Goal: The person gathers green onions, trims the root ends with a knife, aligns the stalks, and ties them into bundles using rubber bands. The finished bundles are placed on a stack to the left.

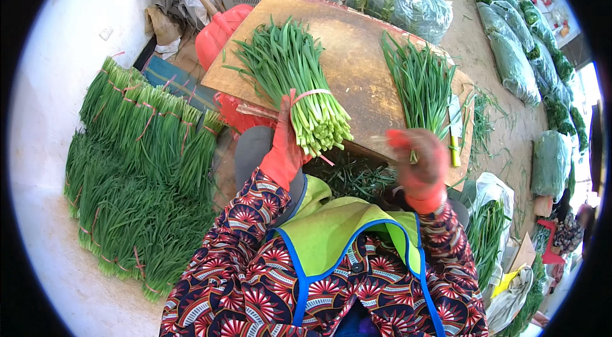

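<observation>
My left hand (285, 148), in a red-orange glove, holds the cut-stem end of a thick bunch of leafy green stalks (299, 74), which look like garlic chives. A pink tie circles the bunch near its pale cut ends, and its leaves spread over a worn wooden board (356, 64). My right hand (423, 160), gloved the same way, is blurred at the board's front edge, by the stem end of a looser pile of the same greens (423, 81); whether it holds anything cannot be told. Right of that pile lies a knife (455, 127) with a yellow-green handle.
Tied bunches (143, 146) are stacked on the left against a white wall. A red plastic stool (222, 33) stands behind the board's left corner. Plastic-wrapped greens (401, 0) sit beyond the board, with more bags (514, 64) along the right. An open bag of greens (487, 227) is at lower right.
</observation>
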The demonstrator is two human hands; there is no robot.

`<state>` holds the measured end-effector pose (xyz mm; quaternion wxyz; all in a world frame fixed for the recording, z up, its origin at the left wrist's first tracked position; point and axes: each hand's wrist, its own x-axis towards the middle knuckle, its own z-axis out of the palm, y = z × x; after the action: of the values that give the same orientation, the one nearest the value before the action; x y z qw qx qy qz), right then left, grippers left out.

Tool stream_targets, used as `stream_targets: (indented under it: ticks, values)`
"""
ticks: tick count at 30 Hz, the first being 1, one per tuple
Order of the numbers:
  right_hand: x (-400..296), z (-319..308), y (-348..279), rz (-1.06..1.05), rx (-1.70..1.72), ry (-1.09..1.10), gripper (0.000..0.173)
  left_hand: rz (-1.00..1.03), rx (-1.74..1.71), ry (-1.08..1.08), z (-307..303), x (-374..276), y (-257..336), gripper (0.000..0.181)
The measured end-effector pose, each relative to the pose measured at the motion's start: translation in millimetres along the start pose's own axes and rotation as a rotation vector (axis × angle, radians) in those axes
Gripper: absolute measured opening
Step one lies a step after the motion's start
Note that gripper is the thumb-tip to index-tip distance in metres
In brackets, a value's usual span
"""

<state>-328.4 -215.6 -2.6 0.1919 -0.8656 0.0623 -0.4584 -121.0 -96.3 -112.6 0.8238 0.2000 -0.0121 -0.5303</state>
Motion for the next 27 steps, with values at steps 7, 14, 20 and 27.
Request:
stream_targets:
  ticks: [7, 14, 20, 27]
  values:
    - [-34.6, -33.2, 75.9, 0.561, -0.342, -0.322, 0.047, -0.080, -0.052, 0.014, -9.7, 10.6, -8.8, 0.079]
    - [-7.5, 87.5, 78.3, 0.987, 0.440, -0.426, 0.078, -0.033, 0.133, 0.025, 3.0, 3.2, -17.4, 0.080]
    - [7.5, 130.3, 48.0, 0.754, 0.326, -0.719, 0.135, -0.065, 0.197, 0.169, 2.4, -4.4, -20.1, 0.071]
    - [-10.1, 124.1, 62.0, 0.688, 0.320, -0.690, 0.124, -0.146, 0.225, 0.172, -7.7, -3.3, -19.7, 0.064]
